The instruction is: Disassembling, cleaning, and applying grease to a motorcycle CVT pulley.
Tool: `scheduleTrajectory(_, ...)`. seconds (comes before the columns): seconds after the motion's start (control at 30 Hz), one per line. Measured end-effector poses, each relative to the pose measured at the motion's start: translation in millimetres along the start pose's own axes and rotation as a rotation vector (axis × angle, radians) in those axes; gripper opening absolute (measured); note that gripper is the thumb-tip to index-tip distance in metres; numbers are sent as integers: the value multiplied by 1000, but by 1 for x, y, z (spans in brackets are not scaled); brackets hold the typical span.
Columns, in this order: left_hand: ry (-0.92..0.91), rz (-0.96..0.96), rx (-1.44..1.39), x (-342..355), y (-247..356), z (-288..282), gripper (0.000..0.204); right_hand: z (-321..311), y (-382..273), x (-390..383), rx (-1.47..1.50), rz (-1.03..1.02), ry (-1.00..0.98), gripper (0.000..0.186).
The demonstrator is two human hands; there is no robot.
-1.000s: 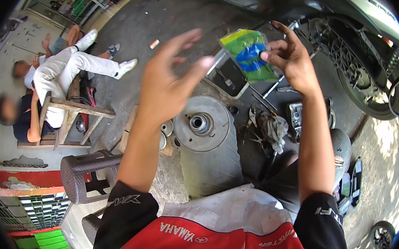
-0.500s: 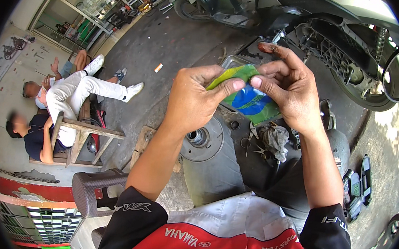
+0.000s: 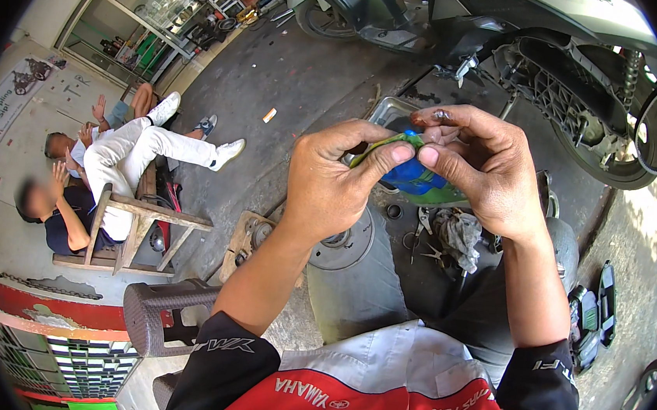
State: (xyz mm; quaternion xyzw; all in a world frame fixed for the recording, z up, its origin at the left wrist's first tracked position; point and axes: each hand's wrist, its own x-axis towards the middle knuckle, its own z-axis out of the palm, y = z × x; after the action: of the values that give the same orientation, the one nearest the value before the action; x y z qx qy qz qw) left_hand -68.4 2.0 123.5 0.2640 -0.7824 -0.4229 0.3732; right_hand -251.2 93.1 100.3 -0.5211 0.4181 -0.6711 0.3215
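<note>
A small green and blue plastic sachet [image 3: 418, 180] is held up in front of me between both hands. My left hand [image 3: 329, 182] pinches its upper left edge between thumb and fingers. Opposite it, my right hand [image 3: 495, 177] grips the same edge, its thumb close to the left thumb; dark grime marks the tip of its raised index finger. The sachet's top is bunched between the thumbs, and whether it is torn cannot be made out. Below the left wrist, a round metal disc with a raised hub [image 3: 348, 246] rests on my leg, partly hidden by my forearm.
A metal tray [image 3: 387, 113] lies behind my hands, near the partly dismantled scooter [image 3: 561, 92]. Pliers [image 3: 423, 221], a crumpled rag [image 3: 458, 238] and a dark ring [image 3: 394, 211] are on the ground. Two people sit at left by a wooden bench [image 3: 160, 210]; a tool case [image 3: 596, 314] lies right.
Both hands have tilted the sachet and bunched its top edge, with the thumbs drawn closer together. My view has shifted slightly. The seated person in dark clothing has raised a hand.
</note>
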Motion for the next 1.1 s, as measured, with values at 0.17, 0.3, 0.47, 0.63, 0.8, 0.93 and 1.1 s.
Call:
scheduleTrajectory(0.17, -12, 101, 77, 3, -2, -2, 15, -1, 1, 2, 70, 82, -66, 30)
scheduleTrajectory(0.3, -16, 137, 87, 6, -4, 0, 15, -2, 7, 1, 153, 138, -78, 29)
scheduleTrajectory(0.47, -77, -103, -138, 7, 0, 4, 16, -6, 15, 0, 185, 187, -71, 25)
scheduleTrajectory(0.63, -214, -306, -194, 20, -18, -8, 14, -6, 40, 6, 459, 325, -73, 28)
scheduleTrajectory(0.8, -124, -173, -72, 11, -37, -57, 46, -21, 87, 15, 389, 441, 10, 41)
scheduleTrajectory(0.93, 191, -301, 108, -36, -68, -100, 59, -55, 153, 10, 186, 575, 120, 57)
scheduleTrajectory(1.1, 253, -799, 106, -136, -98, -98, 68, -102, 251, 3, -231, 662, 125, 73)
